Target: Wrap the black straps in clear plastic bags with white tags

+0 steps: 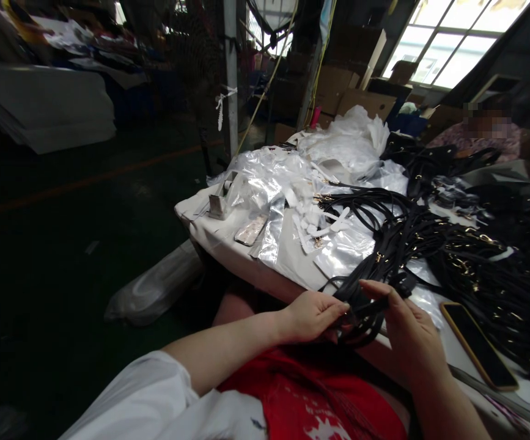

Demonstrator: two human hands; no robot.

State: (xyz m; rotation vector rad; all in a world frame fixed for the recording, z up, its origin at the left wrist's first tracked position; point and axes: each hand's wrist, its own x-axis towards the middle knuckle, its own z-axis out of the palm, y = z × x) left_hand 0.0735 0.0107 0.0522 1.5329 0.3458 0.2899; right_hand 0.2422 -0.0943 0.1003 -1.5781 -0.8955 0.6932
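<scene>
My left hand (pixel 315 316) is closed in a pinch on a black strap (pixel 366 310) at the table's near edge. Opposite it, my right hand (pixel 404 315) grips the same strap, thumb and fingers bent around it. Loops of the strap hang below and between the two hands. Just beyond them lies a large pile of black straps (pixel 400 235) with gold-coloured metal clips. A phone in a yellow case (pixel 480 345) rests on the table to the right of my right hand.
The pale table (pixel 246 263) carries clear plastic bags (pixel 269 174), a patterned phone-like item (pixel 250 230), a tape dispenser (pixel 219 205) and white scraps (pixel 310 217). Another person (pixel 480 131) sits across at the right. A metal pole (pixel 230 79) stands behind the table; a plastic-wrapped roll (pixel 154 284) lies left.
</scene>
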